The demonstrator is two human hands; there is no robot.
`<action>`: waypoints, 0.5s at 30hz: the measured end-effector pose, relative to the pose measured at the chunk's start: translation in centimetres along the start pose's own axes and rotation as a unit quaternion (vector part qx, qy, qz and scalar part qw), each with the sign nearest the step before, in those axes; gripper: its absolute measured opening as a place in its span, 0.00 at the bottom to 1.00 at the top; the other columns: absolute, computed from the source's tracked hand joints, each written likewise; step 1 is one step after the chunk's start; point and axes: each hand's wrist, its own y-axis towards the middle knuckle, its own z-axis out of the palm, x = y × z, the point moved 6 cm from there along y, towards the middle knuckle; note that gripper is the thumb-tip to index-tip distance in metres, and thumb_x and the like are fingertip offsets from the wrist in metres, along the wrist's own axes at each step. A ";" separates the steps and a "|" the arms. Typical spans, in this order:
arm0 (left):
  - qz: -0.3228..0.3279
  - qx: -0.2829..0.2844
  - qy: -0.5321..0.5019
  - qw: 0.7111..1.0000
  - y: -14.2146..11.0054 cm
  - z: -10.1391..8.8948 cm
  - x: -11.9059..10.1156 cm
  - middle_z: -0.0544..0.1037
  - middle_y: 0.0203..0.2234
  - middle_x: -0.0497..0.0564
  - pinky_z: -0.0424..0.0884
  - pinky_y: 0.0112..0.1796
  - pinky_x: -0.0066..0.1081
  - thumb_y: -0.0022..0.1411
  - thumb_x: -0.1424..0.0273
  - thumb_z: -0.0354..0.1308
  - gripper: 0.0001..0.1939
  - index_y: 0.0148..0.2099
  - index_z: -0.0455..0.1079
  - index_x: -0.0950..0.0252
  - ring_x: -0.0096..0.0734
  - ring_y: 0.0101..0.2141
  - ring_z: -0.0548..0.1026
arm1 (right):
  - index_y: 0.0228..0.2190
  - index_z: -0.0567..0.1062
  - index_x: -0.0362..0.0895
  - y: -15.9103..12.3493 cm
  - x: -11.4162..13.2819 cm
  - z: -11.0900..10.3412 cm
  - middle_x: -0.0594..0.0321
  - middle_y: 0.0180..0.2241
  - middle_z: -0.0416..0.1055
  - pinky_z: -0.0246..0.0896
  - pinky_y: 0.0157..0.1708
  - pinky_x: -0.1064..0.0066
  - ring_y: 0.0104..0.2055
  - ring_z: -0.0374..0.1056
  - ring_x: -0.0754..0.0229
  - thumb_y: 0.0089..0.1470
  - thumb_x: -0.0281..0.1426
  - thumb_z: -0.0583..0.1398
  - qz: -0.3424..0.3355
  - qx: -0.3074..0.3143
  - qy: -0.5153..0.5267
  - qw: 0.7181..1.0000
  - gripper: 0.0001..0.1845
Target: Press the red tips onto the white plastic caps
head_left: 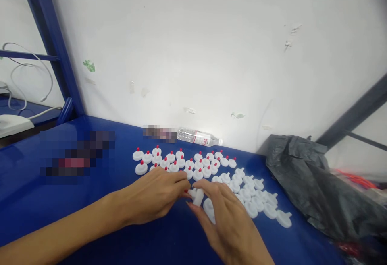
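Observation:
Near the middle of the head view, my right hand point(231, 220) grips a white spouted cap point(198, 197) between thumb and fingers, its spout pointing left. My left hand point(154, 196) pinches at that spout, its fingers closed on a small red tip point(185, 192), mostly hidden by them. Beyond the hands stand several white caps with red tips point(198, 174) in loose rows. To the right lies a cluster of white caps without red tips point(250, 208). One white cap point(208, 208) sits just beside my right hand, partly covered by it.
The blue tabletop point(99, 241) meets a white wall point(187, 55) at the back. Along the wall lies a clear plastic bottle point(193, 137) beside a blurred item. A black plastic bag point(298, 164) rests at right. A blue metal post point(62, 43) rises at left, near a white cable point(45, 112).

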 end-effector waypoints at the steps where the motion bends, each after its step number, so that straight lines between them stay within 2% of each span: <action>1: 0.004 0.000 0.005 1.000 0.2 -0.4 0.0 0.75 0.31 0.45 0.58 0.23 0.30 0.73 0.73 0.50 0.06 0.41 0.67 0.63 0.26 0.24 0.70 | 0.50 0.70 0.49 0.0 -0.1 -0.2 0.63 0.39 0.81 0.81 0.38 0.65 0.39 0.80 0.56 0.63 0.31 0.57 0.000 -0.002 -0.001 1.000 0.14; 3: -0.002 -0.005 0.023 1.000 0.4 -1.5 0.7 0.76 0.34 0.46 0.57 0.22 0.30 0.73 0.74 0.47 0.08 0.45 0.68 0.63 0.27 0.26 0.71 | 0.52 0.71 0.50 0.1 -0.6 -0.9 0.62 0.42 0.82 0.81 0.43 0.63 0.44 0.80 0.54 0.62 0.30 0.58 -0.006 -0.004 -0.013 1.000 0.17; 5: -0.030 -0.033 0.021 0.999 0.4 -3.0 1.9 0.77 0.41 0.48 0.60 0.24 0.29 0.73 0.77 0.45 0.13 0.52 0.68 0.61 0.28 0.31 0.75 | 0.52 0.72 0.52 0.4 -1.8 -2.2 0.63 0.44 0.82 0.79 0.46 0.61 0.46 0.79 0.54 0.61 0.29 0.59 -0.008 0.000 -0.032 0.999 0.18; 7: -0.077 -0.091 -0.020 0.993 -0.1 -4.7 3.4 0.77 0.45 0.48 0.66 0.30 0.27 0.73 0.75 0.45 0.15 0.56 0.66 0.60 0.28 0.36 0.77 | 0.51 0.73 0.52 1.3 -4.3 -3.7 0.62 0.45 0.82 0.78 0.47 0.61 0.45 0.80 0.54 0.61 0.30 0.59 0.015 0.011 -0.052 0.998 0.16; 9: -0.128 -0.120 -0.051 0.983 -1.2 -5.7 4.5 0.77 0.45 0.48 0.68 0.35 0.27 0.74 0.72 0.46 0.13 0.53 0.70 0.59 0.28 0.39 0.77 | 0.45 0.76 0.51 2.4 -7.7 -5.3 0.62 0.45 0.82 0.77 0.47 0.60 0.44 0.80 0.53 0.61 0.34 0.60 0.040 0.002 -0.066 0.997 0.11; 10: -0.141 -0.124 -0.056 0.981 -1.8 -5.7 4.6 0.78 0.43 0.48 0.67 0.33 0.27 0.73 0.70 0.47 0.12 0.50 0.72 0.59 0.28 0.37 0.77 | 0.42 0.77 0.51 2.9 -9.6 -5.8 0.63 0.44 0.82 0.76 0.47 0.60 0.42 0.80 0.54 0.61 0.35 0.60 0.061 -0.001 -0.071 0.996 0.08; 13: -0.200 -0.061 -0.059 0.976 -4.2 -3.9 4.0 0.78 0.38 0.47 0.67 0.30 0.27 0.70 0.69 0.51 0.09 0.44 0.74 0.58 0.30 0.33 0.77 | 0.37 0.77 0.49 3.5 -15.4 -5.9 0.60 0.48 0.79 0.74 0.44 0.62 0.42 0.79 0.55 0.59 0.41 0.62 0.150 0.000 -0.063 0.987 0.10; 15: -0.222 -0.035 -0.070 0.972 -5.9 -2.0 3.1 0.78 0.38 0.45 0.71 0.33 0.27 0.70 0.70 0.51 0.10 0.42 0.74 0.57 0.29 0.33 0.78 | 0.36 0.78 0.48 3.2 -17.7 -5.4 0.60 0.43 0.78 0.72 0.45 0.61 0.41 0.77 0.55 0.60 0.43 0.61 0.173 -0.001 -0.078 0.982 0.12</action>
